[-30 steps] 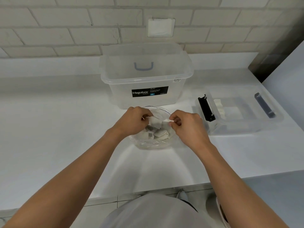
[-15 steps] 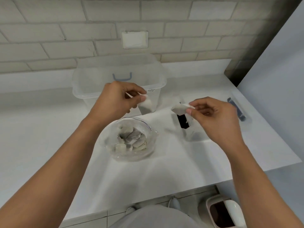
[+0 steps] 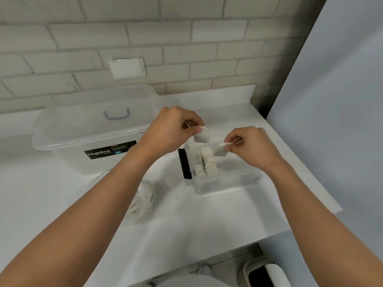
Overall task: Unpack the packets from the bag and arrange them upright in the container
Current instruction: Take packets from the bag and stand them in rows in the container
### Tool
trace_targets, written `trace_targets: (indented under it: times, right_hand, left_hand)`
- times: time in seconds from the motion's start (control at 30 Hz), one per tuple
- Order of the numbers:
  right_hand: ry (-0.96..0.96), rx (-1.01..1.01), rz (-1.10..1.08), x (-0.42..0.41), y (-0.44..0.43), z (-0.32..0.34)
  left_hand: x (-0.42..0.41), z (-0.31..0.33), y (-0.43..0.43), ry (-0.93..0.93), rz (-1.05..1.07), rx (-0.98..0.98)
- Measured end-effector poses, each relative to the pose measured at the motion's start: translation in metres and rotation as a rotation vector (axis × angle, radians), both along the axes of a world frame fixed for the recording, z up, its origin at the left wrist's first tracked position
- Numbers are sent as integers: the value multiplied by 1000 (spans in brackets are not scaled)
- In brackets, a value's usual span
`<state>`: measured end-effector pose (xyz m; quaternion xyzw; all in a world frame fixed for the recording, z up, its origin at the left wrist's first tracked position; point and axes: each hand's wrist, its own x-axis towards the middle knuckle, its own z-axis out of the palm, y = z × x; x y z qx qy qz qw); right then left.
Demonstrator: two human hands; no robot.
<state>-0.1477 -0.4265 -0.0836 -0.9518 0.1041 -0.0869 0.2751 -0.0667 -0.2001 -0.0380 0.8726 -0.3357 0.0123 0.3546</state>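
2 hands up, both over the small box. Left hand [image 3: 172, 131] pinches 1 small white flat packet [image 3: 202, 136] between thumb and fingertips; right hand [image 3: 252, 148] pinches a 2nd white packet [image 3: 220, 150] the same way. The 2 held packets are near each other, not touching.

1 white counter [image 3: 186, 228]. 1 large clear plastic storage box with a black label [image 3: 93, 131] at the back left. 1 small clear rectangular plastic container with a black latch [image 3: 228, 184] right of it, directly under the held packets. 1 clear plastic bag [image 3: 145, 201] on the counter, partly hidden by the left forearm. Upright white packets [image 3: 209, 162] stand at the container's left end; too blurred to count.

Vs 0.5 s ago: the left hand was in front of the large box, now it's above the container beside the right one. Both pinches unchanged.
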Motion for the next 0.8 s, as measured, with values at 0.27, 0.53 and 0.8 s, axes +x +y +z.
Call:
trace_targets:
  times: [0.27,0.53,0.8]
  right_hand:
    - [456,-114,310,43,-5,-42]
    - [585,-181,403,62,-2,-75]
    - [359,-8,311,47,-38,-37]
  left_hand:
    - [3,-28,-31,44,52,62]
    - [4,-50,-40,186,131,9]
    - [5,-65,-48,184,149,15]
